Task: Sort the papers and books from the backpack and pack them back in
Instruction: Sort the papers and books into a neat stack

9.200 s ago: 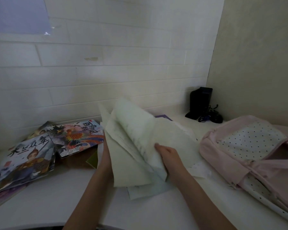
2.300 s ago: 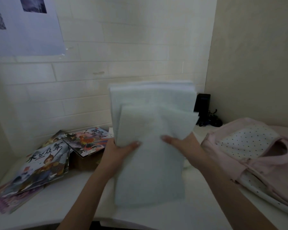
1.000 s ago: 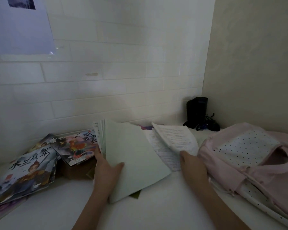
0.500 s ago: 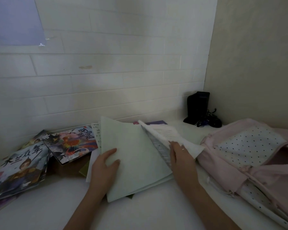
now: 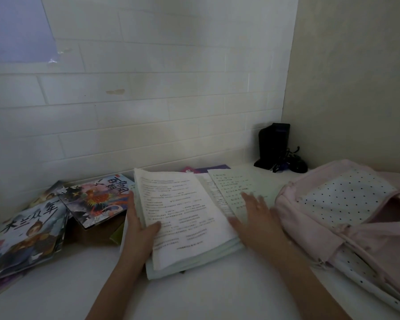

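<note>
A stack of printed white papers (image 5: 183,218) lies on the white desk, its top sheet showing lines of text. My left hand (image 5: 138,229) grips the stack's left edge, thumb on the top sheet. My right hand (image 5: 254,218), blurred, lies flat with spread fingers on another printed sheet (image 5: 236,185) just right of the stack. A pink backpack (image 5: 346,218) with a polka-dot lining lies open at the right. Colourful picture books (image 5: 26,229) are piled at the left, one with a bird cover (image 5: 97,199).
A black device with cables (image 5: 274,146) stands in the back right corner. A purple cover (image 5: 208,169) peeks out behind the papers. A brown box (image 5: 90,232) sits under the bird book. White brick wall behind, beige wall at right.
The green sheet on top has given way to a printed page. My right hand has let go of the lifted pages and now lies flat on the sheet to the right.
</note>
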Available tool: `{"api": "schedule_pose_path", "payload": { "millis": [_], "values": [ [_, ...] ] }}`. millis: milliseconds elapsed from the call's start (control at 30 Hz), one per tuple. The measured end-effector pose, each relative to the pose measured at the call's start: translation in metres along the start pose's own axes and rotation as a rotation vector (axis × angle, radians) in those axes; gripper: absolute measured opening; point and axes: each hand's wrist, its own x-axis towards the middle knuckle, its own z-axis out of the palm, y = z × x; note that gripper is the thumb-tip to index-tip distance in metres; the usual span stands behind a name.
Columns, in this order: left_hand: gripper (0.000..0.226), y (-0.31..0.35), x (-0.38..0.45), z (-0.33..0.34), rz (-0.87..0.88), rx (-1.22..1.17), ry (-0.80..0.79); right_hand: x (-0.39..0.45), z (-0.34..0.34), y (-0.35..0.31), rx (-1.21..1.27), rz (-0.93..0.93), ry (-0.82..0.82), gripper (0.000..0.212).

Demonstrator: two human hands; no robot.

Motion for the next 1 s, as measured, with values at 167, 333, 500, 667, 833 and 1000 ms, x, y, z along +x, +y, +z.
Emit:
{"api": "schedule_pose_path", "payload": {
  "millis": [167, 333, 500, 667, 833, 1000],
  "values": [
    [0.068, 0.001, 0.000, 0.001, 0.032, -0.041, -0.064, 0.005, 0.022, 0.023, -0.145, 0.084, 0.026, 0.051],
    [0.042, 0.005, -0.002, 0.001, 0.024, 0.067, -0.098, -0.002, -0.005, -0.005, -0.019, -0.076, 0.383, 0.056],
    [0.025, 0.007, -0.003, 0.006, 0.043, 0.091, -0.096, -0.031, 0.009, -0.066, -0.099, -0.805, 0.315, 0.045],
    [0.025, 0.009, -0.004, 0.007, -0.075, -0.039, -0.052, -0.036, 0.030, -0.091, 0.047, -0.788, -0.218, 0.060],
    [0.097, 0.012, 0.003, -0.017, 0.019, -0.014, 0.164, -0.027, 0.013, -0.057, 0.505, -0.428, 0.307, 0.041],
    [0.077, 0.003, 0.019, -0.054, 0.045, -0.062, 0.498, -0.011, 0.025, -0.027, 0.170, -0.218, -0.256, 0.079]
  ]
}}
